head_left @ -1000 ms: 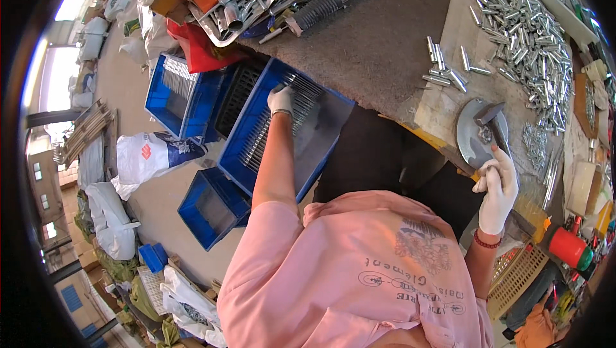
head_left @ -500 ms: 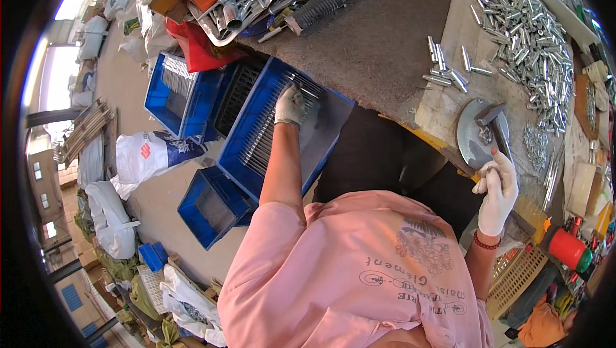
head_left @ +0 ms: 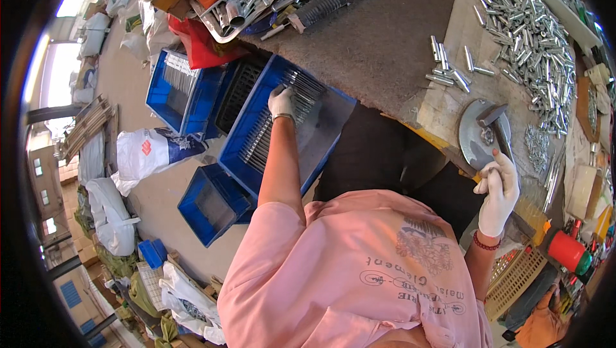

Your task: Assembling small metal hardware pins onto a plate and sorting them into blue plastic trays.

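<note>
My left hand point(head_left: 281, 102), in a white glove, is inside a large blue bin point(head_left: 226, 156). Its fingers are closed at the ends of the slim metal rods point(head_left: 258, 146) lying side by side there; how many it grips is hidden. At the bench's right, my gloved right hand point(head_left: 498, 195) is closed around the handle of a hammer point(head_left: 493, 115), index finger raised. The hammer head rests over a round metal plate point(head_left: 470, 142). Short shiny metal tubes point(head_left: 446, 69) lie loose beyond the plate.
A big pile of metal tubes point(head_left: 532, 46) covers the bench's far right. Metal tools and a spring-like shaft point(head_left: 319, 11) lie at the far edge. Smaller blue bins point(head_left: 168, 94) stand left, another blue bin point(head_left: 204, 210) nearer. A red-and-green cylinder point(head_left: 568, 250) sits at right.
My left hand has shifted slightly left across the rods, toward the bin's left wall. My right hand and the hammer have stayed almost still.
</note>
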A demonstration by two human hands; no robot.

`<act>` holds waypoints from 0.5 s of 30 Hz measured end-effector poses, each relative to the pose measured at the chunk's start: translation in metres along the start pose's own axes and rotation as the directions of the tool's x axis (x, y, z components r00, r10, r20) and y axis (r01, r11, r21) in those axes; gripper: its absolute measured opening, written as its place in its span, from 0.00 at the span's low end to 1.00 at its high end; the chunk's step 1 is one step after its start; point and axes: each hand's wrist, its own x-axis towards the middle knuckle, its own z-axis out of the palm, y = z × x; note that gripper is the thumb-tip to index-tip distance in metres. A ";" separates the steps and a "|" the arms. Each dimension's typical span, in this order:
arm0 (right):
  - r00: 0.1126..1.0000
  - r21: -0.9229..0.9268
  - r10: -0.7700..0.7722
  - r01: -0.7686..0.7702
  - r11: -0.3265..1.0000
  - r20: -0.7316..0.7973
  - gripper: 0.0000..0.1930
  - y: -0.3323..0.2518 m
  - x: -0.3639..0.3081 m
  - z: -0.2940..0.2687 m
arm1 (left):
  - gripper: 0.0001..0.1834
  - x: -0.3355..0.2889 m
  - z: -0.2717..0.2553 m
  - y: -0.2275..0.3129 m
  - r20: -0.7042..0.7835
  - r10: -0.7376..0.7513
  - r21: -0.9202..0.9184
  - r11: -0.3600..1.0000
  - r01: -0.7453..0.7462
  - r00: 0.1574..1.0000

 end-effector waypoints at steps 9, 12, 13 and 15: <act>0.999 0.053 -0.018 0.015 0.998 0.051 0.19 -0.005 0.003 0.008 | 0.23 0.053 -0.043 0.019 -0.053 0.464 0.765 0.588 -0.263 0.884; 0.999 0.031 -0.030 0.029 0.999 0.026 0.19 -0.002 0.001 0.003 | 0.22 0.041 -0.005 0.004 -0.063 0.422 0.831 0.525 -0.187 0.905; 0.999 0.028 -0.034 0.033 0.999 0.030 0.19 -0.004 0.001 0.003 | 0.22 0.043 -0.006 0.002 -0.044 0.482 0.862 0.461 -0.210 0.875; 0.999 0.025 -0.021 0.020 0.999 0.039 0.19 -0.007 0.000 0.003 | 0.22 0.044 -0.017 0.002 -0.039 0.567 0.873 0.419 -0.248 0.823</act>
